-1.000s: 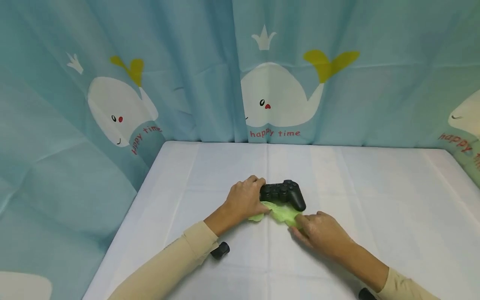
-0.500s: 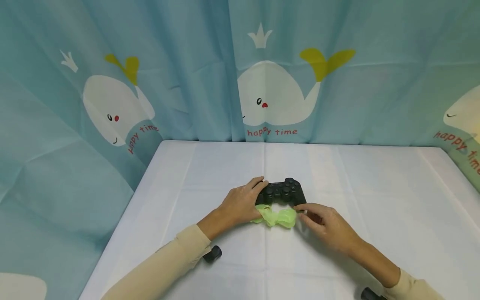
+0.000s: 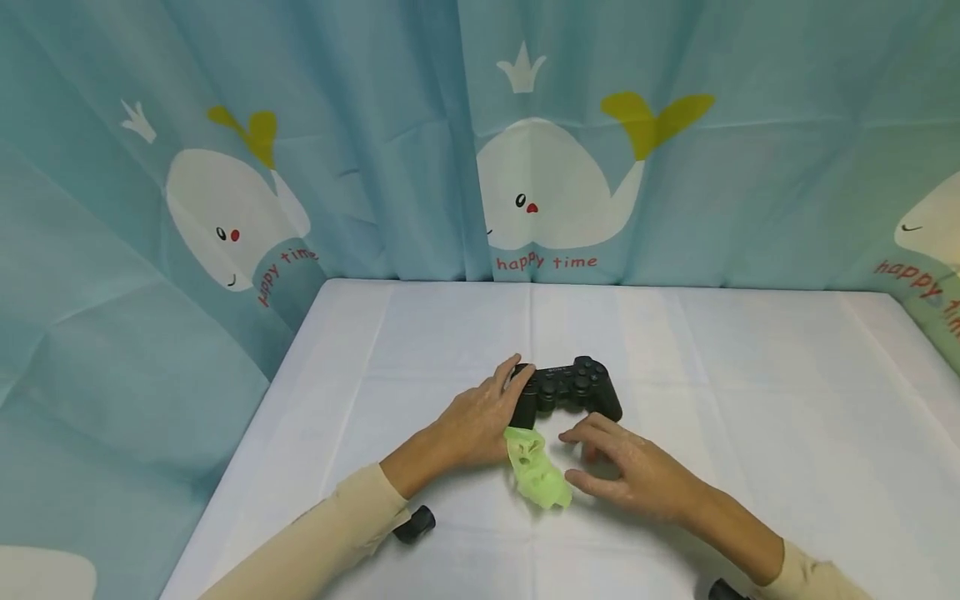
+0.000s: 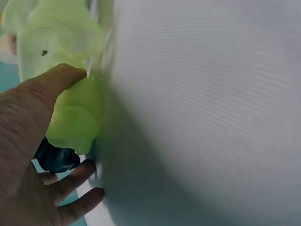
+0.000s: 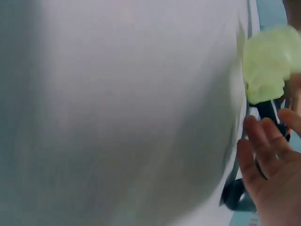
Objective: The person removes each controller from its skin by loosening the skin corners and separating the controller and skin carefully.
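A black game controller [image 3: 581, 385] sits at the middle of the white table. My left hand [image 3: 472, 429] holds its left end, fingers over the top edge. From that left grip hangs a soft, translucent green silicone cover [image 3: 538, 477] with holes in it, its free end drooping toward me. In the left wrist view my thumb presses on the cover [image 4: 77, 106], and a dark controller grip [image 4: 56, 157] shows below it. My right hand [image 3: 637, 471] hovers right of the cover, fingers loosely bent and holding nothing. The right wrist view shows its fingers apart from the cover [image 5: 268, 63].
A white cloth covers the table [image 3: 750, 400]. Behind and to the left hangs a blue curtain [image 3: 405, 167] printed with whales. A black cylindrical piece [image 3: 415, 525] is at my left sleeve, and another dark piece [image 3: 726, 590] shows by the right sleeve.
My right fingers have come off the green cover and the controller's right grip, moving slightly toward me. The cover's free end has swung down toward me, baring more of the left grip.
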A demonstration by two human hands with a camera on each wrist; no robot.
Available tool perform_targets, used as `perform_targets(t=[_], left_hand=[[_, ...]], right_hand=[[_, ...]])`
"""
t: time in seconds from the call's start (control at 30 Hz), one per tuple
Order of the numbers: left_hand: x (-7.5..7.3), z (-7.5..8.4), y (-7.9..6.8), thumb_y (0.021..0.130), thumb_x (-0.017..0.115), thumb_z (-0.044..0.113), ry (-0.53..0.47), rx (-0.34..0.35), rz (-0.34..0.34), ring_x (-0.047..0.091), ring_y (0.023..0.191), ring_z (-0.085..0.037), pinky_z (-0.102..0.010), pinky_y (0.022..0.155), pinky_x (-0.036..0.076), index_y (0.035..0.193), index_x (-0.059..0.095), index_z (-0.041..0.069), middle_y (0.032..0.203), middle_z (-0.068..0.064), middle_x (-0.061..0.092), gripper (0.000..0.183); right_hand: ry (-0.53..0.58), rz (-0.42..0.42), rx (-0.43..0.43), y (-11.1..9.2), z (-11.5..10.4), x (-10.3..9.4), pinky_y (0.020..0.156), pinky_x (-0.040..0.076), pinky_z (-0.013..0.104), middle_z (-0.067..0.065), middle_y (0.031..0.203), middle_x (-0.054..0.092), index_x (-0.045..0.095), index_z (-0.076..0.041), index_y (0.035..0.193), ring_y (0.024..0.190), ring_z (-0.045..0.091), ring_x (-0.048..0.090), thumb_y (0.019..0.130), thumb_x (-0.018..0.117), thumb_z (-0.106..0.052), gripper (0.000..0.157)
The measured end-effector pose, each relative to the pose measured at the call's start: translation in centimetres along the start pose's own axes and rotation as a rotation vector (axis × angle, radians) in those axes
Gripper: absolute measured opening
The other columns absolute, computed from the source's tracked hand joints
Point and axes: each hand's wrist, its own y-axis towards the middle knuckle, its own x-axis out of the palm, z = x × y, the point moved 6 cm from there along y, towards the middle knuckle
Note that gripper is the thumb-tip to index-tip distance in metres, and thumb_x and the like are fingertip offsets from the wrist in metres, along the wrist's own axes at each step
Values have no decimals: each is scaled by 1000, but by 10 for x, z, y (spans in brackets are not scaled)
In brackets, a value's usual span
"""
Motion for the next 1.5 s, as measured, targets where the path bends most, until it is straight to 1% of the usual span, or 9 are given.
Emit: perform_targets(t=[0.2, 0.47, 0.6, 0.73, 0.83, 0.93, 1.07, 1.2, 1.5], left_hand=[[-3, -2, -1, 71, 59, 65, 56, 28, -23, 46, 114, -26, -39, 80, 45, 145, 15, 9, 147, -12, 12, 103], [-3, -3, 3, 71, 68, 53, -2, 49, -217, 35, 124, -28, -37, 89, 40, 146, 6, 9, 149, -11, 4, 107], [-3, -2, 3, 70, 73, 43, 13, 70, -224, 36, 124, -27, -36, 89, 40, 145, 5, 9, 149, -11, 5, 107], [-5, -5, 3, 70, 70, 45, 38, 52, -189, 38, 122, -27, -37, 87, 41, 146, 8, 11, 148, -12, 10, 104], [-8, -8, 1, 70, 68, 46, 56, 10, -121, 46, 116, -25, -37, 80, 45, 145, 15, 12, 144, -12, 26, 97], [-11, -11, -3, 68, 66, 34, 49, -29, -24, 58, 93, -18, -34, 63, 48, 137, 30, 12, 118, -6, 55, 81], [-11, -12, -9, 64, 65, 21, -31, -31, 92, 52, 61, -8, -26, 48, 40, 115, 44, 14, 76, 9, 58, 55], [-10, -11, -14, 65, 68, 16, -118, -9, 144, 47, 60, -7, -23, 50, 38, 93, 49, 15, 74, 10, 53, 34], [-10, -10, -21, 67, 72, 28, -120, -24, -48, 54, 75, -11, -27, 65, 45, 95, 57, 13, 87, 4, 59, 35]], right_hand=[[-52, -11, -47, 8, -7, 4, 85, 40, 36, -15, 121, 44, 55, -25, 117, 108, 3, 43, 90, 51, -42, 33], [-173, 14, 16, 18, 6, 10, 91, 36, 43, 0, 130, 43, 55, -20, 114, 119, 15, 39, 89, 49, -49, 39], [-327, 219, -74, 18, 4, -7, 70, 46, 32, -6, 100, 56, 60, -18, 98, 87, 8, 53, 85, 58, -36, 22], [-371, 408, 90, 15, 20, -32, 64, 43, 37, 2, 89, 51, 57, -7, 96, 80, 19, 48, 78, 65, -32, 32], [-252, 324, 312, 12, 40, -34, 69, 42, 43, 9, 99, 53, 49, -1, 112, 89, 25, 50, 78, 66, -43, 57], [-158, 206, 421, 12, 50, -29, 71, 43, 45, 9, 100, 58, 45, -1, 122, 89, 23, 54, 83, 61, -45, 60], [-137, 185, 432, 13, 51, -30, 67, 43, 40, 3, 89, 60, 46, -4, 123, 78, 17, 55, 84, 61, -41, 56], [-124, 186, 442, 14, 49, -29, 62, 41, 35, -1, 82, 57, 42, -7, 126, 69, 13, 52, 83, 61, -46, 62], [-139, 138, 486, 13, 45, -21, 58, 43, 38, 7, 83, 59, 34, -3, 130, 70, 21, 56, 82, 60, -49, 72]])
